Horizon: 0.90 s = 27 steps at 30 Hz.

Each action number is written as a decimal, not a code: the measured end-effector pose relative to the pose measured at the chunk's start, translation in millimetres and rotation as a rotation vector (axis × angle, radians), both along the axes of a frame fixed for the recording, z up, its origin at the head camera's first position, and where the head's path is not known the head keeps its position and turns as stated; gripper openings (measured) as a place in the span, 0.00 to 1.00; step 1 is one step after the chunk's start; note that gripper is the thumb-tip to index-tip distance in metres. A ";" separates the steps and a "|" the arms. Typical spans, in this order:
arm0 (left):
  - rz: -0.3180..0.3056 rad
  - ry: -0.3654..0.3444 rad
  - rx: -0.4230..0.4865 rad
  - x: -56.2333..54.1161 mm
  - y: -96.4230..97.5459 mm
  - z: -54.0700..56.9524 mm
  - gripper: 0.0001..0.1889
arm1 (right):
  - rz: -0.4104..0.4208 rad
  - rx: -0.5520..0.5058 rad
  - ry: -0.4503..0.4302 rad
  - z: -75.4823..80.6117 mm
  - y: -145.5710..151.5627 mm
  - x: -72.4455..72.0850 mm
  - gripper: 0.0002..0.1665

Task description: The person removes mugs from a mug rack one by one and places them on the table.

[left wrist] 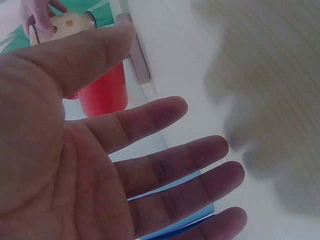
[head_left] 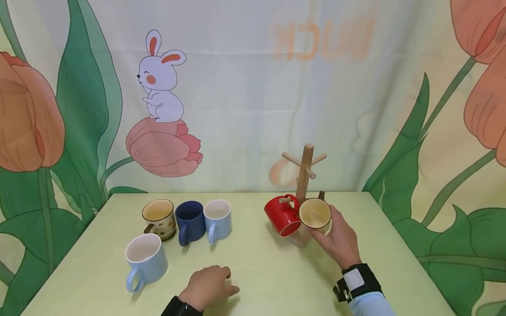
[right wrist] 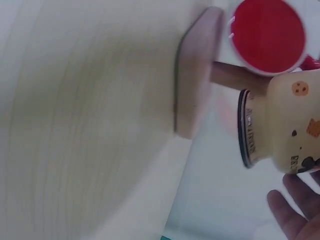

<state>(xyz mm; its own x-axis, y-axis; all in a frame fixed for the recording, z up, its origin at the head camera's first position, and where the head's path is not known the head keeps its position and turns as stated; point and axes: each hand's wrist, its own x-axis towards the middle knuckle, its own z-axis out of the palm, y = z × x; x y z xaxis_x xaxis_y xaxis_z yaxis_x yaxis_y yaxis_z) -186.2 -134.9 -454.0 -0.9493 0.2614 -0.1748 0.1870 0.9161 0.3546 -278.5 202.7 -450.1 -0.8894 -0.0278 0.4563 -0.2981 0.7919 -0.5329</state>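
Observation:
My right hand (head_left: 341,239) grips a cream mug (head_left: 315,214) printed with small cookies; its mouth faces me and its brown handle points up, close beside the wooden mug tree (head_left: 304,175). In the right wrist view, the cream mug (right wrist: 295,122) shows its dark-rimmed base near the tree's wooden foot (right wrist: 196,75). A red mug (head_left: 281,215) hangs tilted by its handle from a lower peg, right beside the cream one. My left hand (head_left: 207,285) hovers low over the front of the table, its fingers (left wrist: 190,155) extended and holding nothing.
On the left stand a light blue mug (head_left: 148,259), a spotted cream mug (head_left: 164,226), a dark blue mug (head_left: 191,221) and a second light blue mug (head_left: 218,218). The tree's upper pegs carry no mugs. A printed curtain (head_left: 245,109) hangs behind the pale table (head_left: 253,267).

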 end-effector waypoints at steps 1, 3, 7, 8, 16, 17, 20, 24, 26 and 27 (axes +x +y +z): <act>0.001 -0.005 -0.002 -0.2 0.0 -0.2 0.20 | -0.013 -0.027 -0.014 1.6 -1.0 2.6 0.51; 0.004 -0.013 -0.003 -0.4 0.3 -0.7 0.20 | -0.042 -0.089 -0.049 5.3 -2.6 7.7 0.52; 0.012 -0.032 0.001 -1.1 0.8 -0.7 0.20 | -0.099 -0.231 -0.115 12.0 -3.0 15.5 0.54; 0.012 -0.034 0.003 -1.2 1.0 -0.7 0.20 | -0.107 -0.265 -0.130 13.1 -2.4 17.0 0.54; -0.007 0.006 0.015 0.0 -0.2 -0.3 0.20 | -0.079 -0.469 -0.237 14.9 6.0 28.8 0.56; -0.012 0.016 0.015 0.2 -0.2 0.3 0.20 | -0.078 -0.481 -0.257 14.7 6.9 30.2 0.56; -0.018 0.039 0.014 -1.0 0.2 2.5 0.19 | -0.066 -0.504 -0.314 16.2 8.7 34.5 0.57; -0.018 0.048 0.014 -3.6 1.4 7.9 0.19 | -0.015 -0.546 -0.371 21.0 9.6 38.7 0.54; -0.022 0.061 0.016 -4.4 2.1 10.7 0.19 | 0.022 -0.576 -0.403 22.9 9.7 39.4 0.53; -0.024 0.072 0.017 -4.7 2.4 12.1 0.19 | 0.041 -0.590 -0.417 23.5 9.7 39.6 0.51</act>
<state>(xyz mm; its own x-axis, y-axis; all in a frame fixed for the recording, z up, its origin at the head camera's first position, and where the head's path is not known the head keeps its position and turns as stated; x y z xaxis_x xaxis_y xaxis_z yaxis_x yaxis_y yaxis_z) -190.9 -132.4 -441.9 -0.9526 0.2866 -0.1016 0.2345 0.9052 0.3545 -238.9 212.4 -426.6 -0.9963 0.0810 0.0284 -0.0001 0.3293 -0.9442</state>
